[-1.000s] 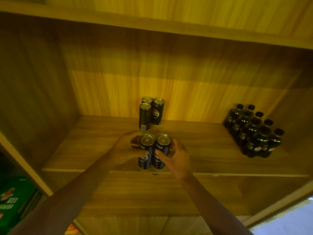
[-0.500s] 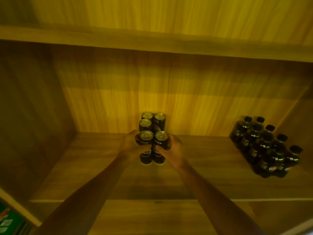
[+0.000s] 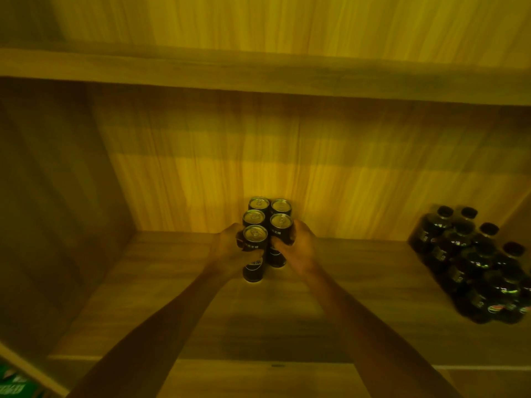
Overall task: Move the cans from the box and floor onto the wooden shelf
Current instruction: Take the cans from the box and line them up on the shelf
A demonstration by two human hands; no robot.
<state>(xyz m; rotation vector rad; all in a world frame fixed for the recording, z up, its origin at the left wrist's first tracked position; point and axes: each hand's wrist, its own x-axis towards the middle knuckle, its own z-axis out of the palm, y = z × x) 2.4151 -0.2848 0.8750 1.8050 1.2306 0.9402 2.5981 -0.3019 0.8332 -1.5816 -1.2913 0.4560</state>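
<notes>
The left hand (image 3: 230, 248) is wrapped around a black can (image 3: 254, 255). Its fingers curl over the front of the can, and the can stands upright on the wooden shelf (image 3: 178, 288). The right hand (image 3: 296, 248) grips a second black can (image 3: 280, 239) the same way, with the fingers closed on its side. This can stands a bit farther back than the left one. The two held cans sit side by side and look like they touch.

Both cans are tall and thin, black, with shiny gold tops and pull tabs. White writing runs across each can, but it is too blurry to read.

Right behind them stand three more cans (image 3: 260, 209) of the same kind, close to the back wall of the shelf. All five make one tight bunch in the middle of the shelf.

Far off to the right sits a pack of dark bottles (image 3: 471, 265) with black caps. Some bottles show a small round red, white and blue logo low down. A green package (image 3: 14, 387) peeks in at the bottom left corner.
</notes>
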